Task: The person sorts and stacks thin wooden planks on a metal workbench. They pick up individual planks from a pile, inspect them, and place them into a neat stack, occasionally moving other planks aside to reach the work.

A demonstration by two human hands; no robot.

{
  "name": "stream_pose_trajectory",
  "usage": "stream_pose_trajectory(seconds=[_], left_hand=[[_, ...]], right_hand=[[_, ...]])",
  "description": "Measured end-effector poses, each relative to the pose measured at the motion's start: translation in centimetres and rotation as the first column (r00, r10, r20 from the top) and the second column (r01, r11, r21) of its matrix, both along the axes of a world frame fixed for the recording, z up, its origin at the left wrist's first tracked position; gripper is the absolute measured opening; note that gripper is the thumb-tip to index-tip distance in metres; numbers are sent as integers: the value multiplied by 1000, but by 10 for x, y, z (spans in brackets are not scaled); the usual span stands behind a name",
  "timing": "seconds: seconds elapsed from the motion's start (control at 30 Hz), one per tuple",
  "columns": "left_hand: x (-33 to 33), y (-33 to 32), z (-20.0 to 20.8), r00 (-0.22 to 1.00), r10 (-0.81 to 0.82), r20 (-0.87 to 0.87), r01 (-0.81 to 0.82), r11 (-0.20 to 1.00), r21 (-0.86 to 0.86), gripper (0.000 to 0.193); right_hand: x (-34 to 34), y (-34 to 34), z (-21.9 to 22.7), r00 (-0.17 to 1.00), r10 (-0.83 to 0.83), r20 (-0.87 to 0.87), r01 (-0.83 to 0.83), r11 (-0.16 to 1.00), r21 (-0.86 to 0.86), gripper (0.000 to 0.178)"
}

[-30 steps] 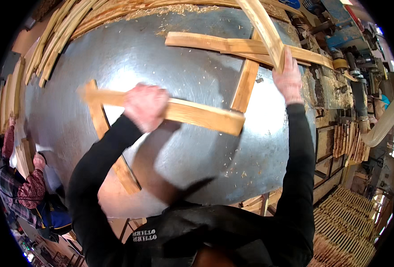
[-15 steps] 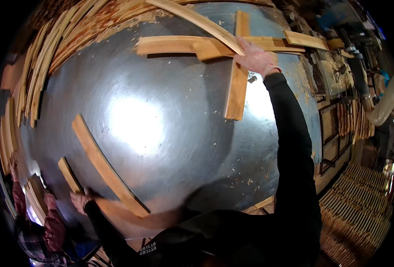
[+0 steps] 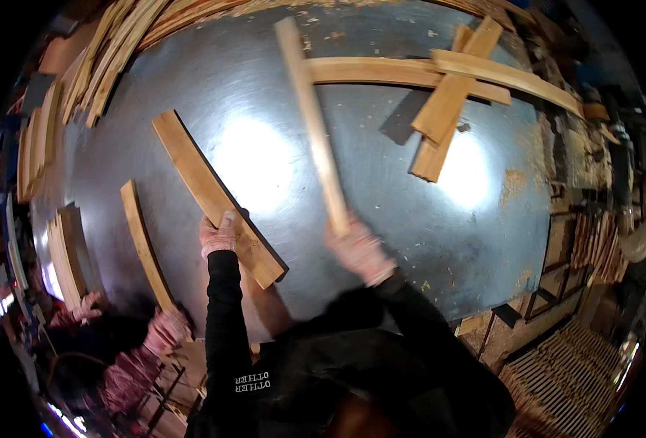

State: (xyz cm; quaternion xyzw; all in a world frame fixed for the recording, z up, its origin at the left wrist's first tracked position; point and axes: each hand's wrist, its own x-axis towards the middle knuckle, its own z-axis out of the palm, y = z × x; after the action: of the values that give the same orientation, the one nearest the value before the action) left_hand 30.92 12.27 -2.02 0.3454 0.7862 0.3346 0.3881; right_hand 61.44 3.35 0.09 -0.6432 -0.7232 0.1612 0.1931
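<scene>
My left hand (image 3: pixel 218 235), in a pinkish work glove, grips a wooden board (image 3: pixel 185 162) near its lower end, thumb on top. The board slants over the metal tabletop; I cannot tell whether it touches. My right hand (image 3: pixel 363 252), gloved alike and slightly blurred, is closed around the near end of a narrow wooden board (image 3: pixel 312 120), which points away from me. To its right, several boards lie crossed in a loose pile (image 3: pixel 450 98) at the far right of the table. One long board (image 3: pixel 374 71) reaches left from that pile, passing behind my held board.
At the lower left, a co-worker's gloved hand (image 3: pixel 168 330) holds the end of another board (image 3: pixel 145 244). Stacked boards (image 3: pixel 65 252) stand beside that person. Long strips (image 3: pixel 122 55) lie at the far left. A slatted wooden stack (image 3: pixel 567 372) sits beyond the table's right edge.
My right hand has come back from the crossed pile with a narrow board. My left hand has moved from the short board to the longer one; the co-worker's hand now holds the short board.
</scene>
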Motion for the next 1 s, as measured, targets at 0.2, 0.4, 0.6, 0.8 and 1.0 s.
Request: stream_pose_trajectory(seconds=[0.2,0.4,0.6,0.8,1.0], left_hand=[[83,-6,18,988,-149,-41,149,989,-7,69],[69,-10,21,870,-83,487,65,996,53,51],[106,154,96,777,-609,156,550,779,301,45],[332,335,112,411,-905,-110,827,320,462,49],[404,341,42,38,-966,-254,985,80,-155,72]], right_hand=[[-6,46,70,978,40,-205,-122,905,-407,78],[232,219,57,140,-897,-419,923,272,-273,110],[238,235,9,235,-949,-210,910,291,-297,127],[249,226,-4,288,-923,-256,879,361,-313,123],[256,216,-28,429,-788,-441,800,559,-220,117]])
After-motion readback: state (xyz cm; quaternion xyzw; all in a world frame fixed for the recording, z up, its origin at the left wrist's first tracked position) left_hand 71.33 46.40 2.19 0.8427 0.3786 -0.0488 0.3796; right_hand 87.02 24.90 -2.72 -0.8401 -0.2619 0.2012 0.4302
